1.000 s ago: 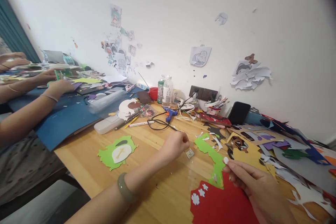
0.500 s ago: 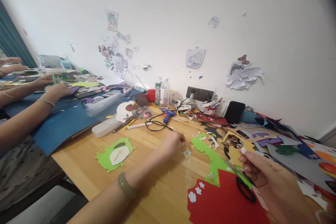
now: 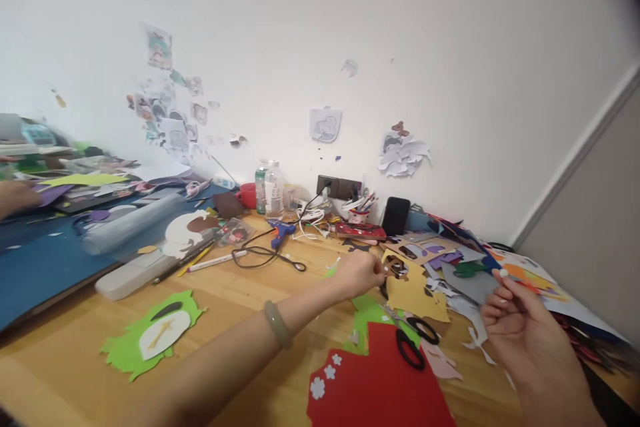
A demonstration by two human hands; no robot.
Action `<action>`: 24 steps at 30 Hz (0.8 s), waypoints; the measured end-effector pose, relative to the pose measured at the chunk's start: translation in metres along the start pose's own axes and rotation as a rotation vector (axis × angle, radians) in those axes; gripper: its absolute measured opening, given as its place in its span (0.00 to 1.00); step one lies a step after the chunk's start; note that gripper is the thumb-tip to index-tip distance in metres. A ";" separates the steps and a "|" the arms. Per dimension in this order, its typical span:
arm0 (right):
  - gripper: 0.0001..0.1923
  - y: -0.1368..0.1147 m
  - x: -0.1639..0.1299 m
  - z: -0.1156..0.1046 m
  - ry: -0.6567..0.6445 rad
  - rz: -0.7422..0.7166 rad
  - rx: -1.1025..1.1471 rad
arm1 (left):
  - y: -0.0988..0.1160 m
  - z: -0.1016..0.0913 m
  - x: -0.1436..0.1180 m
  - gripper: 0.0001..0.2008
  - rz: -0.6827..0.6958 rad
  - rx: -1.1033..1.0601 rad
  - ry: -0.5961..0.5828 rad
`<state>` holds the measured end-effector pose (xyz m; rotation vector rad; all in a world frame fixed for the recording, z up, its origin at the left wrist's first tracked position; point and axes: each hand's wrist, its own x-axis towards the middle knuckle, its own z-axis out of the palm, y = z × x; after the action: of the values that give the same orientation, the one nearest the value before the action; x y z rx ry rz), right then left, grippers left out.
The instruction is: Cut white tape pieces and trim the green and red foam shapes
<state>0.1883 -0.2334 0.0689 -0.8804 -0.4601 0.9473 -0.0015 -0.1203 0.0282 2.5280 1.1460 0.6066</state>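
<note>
My left hand (image 3: 361, 274) reaches across the wooden table (image 3: 240, 293), fingers bunched at the edge of a yellow paper piece (image 3: 415, 293); what it pinches, if anything, is hidden. My right hand (image 3: 520, 327) is raised at the right, pinching a small white scrap (image 3: 503, 273) between thumb and fingertip. Black-handled scissors (image 3: 413, 340) lie on a red sheet (image 3: 375, 387) with white flowers (image 3: 323, 379), over a green paper strip (image 3: 367, 317).
A green cut-out with a white oval (image 3: 153, 337) lies front left. A blue glue gun (image 3: 280, 232), bottles (image 3: 267, 188), a phone (image 3: 396, 215), a pen (image 3: 215, 261) and heaps of coloured paper scraps (image 3: 470, 267) crowd the table. Another person's hand (image 3: 15, 197) is at far left.
The view has swung right. My left hand moved right from a small square scrap to the yellow piece. My right hand rose and moved right with the white scrap.
</note>
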 end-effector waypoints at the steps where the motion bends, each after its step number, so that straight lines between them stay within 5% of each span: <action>1: 0.04 -0.002 0.002 -0.004 0.015 -0.002 0.036 | 0.003 0.007 0.008 0.09 0.020 -0.001 -0.010; 10: 0.06 -0.004 0.017 -0.026 0.165 -0.049 0.311 | 0.037 0.049 0.062 0.12 0.238 0.045 -0.097; 16: 0.04 -0.009 0.016 -0.032 0.193 -0.056 0.415 | 0.072 0.066 0.058 0.09 0.447 0.076 -0.179; 24: 0.03 -0.018 0.018 -0.044 0.266 -0.091 0.489 | 0.101 0.087 0.062 0.11 0.509 0.176 -0.197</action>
<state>0.2372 -0.2429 0.0573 -0.5232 -0.0317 0.7965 0.1427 -0.1457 0.0119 2.9712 0.5030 0.3650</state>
